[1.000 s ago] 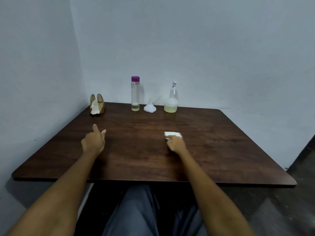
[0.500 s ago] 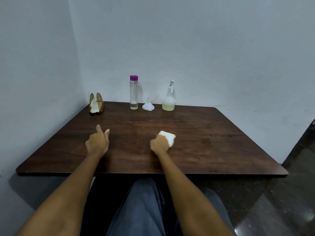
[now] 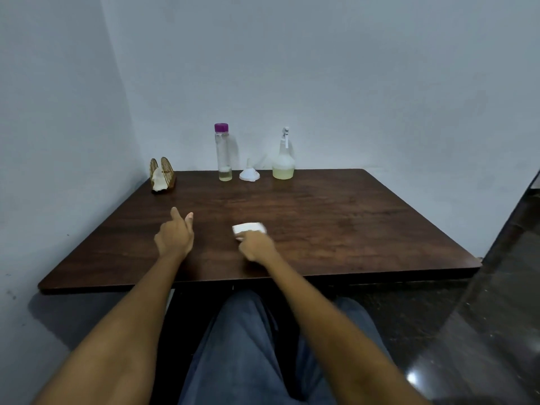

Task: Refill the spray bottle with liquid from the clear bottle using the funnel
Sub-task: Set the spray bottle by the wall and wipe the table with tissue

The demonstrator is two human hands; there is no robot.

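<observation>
At the far edge of the dark wooden table (image 3: 336,223) stand a tall clear bottle (image 3: 223,153) with a purple cap and a little pale liquid at its bottom, a white funnel (image 3: 249,173) lying mouth down, and a spray bottle (image 3: 283,159) with yellowish liquid in its base. My right hand (image 3: 257,247) presses a folded white tissue (image 3: 249,228) onto the tabletop near the middle. My left hand (image 3: 175,235) rests on the table to the left, thumb and forefinger sticking out, holding nothing. Both hands are well short of the bottles.
A golden wire napkin holder (image 3: 162,176) with white tissue stands at the table's far left corner. Walls close off the left and far sides. My legs are under the near table edge. Dark floor lies to the right.
My right hand slid the tissue leftward over the table, then a little back to the right. The left hand stayed nearly still. The camera view shifted slightly.
</observation>
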